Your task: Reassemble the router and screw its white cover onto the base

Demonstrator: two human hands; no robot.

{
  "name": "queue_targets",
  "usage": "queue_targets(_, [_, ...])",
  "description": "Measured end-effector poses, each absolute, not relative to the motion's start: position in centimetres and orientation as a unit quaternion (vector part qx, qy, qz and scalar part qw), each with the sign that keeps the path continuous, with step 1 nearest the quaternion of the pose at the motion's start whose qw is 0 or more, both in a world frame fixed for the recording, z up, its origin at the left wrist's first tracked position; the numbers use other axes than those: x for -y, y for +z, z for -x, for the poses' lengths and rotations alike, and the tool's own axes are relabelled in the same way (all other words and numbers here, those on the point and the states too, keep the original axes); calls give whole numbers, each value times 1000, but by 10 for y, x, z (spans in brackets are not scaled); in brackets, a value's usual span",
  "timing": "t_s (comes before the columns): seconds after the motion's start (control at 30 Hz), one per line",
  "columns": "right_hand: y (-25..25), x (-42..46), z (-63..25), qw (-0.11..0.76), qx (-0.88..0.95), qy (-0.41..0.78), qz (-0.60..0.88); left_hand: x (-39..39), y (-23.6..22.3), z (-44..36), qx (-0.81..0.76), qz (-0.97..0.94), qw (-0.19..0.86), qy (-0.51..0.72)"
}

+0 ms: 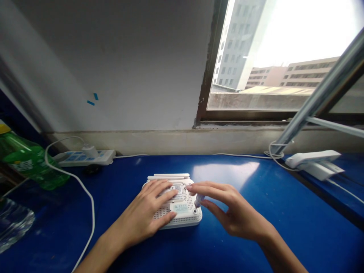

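A white router point(182, 212) lies upside down on the blue table point(256, 227), its folded antennas at the far edge and its label facing up. My left hand point(148, 212) rests flat on its left half, fingers stretched out across the vented underside. My right hand point(227, 208) hovers at the router's right side, index finger extended over the label, thumb and fingers pinching a small pale, pen-like tool point(198, 199) that points down at the casing.
A white power strip point(85, 157) with a plugged adapter lies at the back left, its cable looping toward me. A green bottle point(28, 161) lies at the left edge. A white device point(313, 161) and a metal pole stand at the right.
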State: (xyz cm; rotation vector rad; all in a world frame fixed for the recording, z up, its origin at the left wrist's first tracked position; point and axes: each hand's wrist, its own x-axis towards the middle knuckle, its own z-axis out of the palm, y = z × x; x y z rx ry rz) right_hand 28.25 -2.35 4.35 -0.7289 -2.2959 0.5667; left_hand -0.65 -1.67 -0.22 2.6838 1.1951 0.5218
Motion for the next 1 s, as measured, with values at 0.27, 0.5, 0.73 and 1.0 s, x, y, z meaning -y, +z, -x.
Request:
queue_targets(0.27, [36, 19, -278, 329, 871, 174, 321, 19, 1, 5, -411, -890, 95, 172])
queue_targets(0.5, [35, 24, -277, 311, 878, 169, 322, 16, 0, 5, -411, -891, 106, 162])
queue_targets(0.73, [35, 24, -276, 308, 863, 250, 312, 17, 0, 6, -410, -894, 100, 153])
queue_targets(1.0, [34, 21, -273, 331, 854, 259, 308, 17, 1, 5, -414, -892, 100, 152])
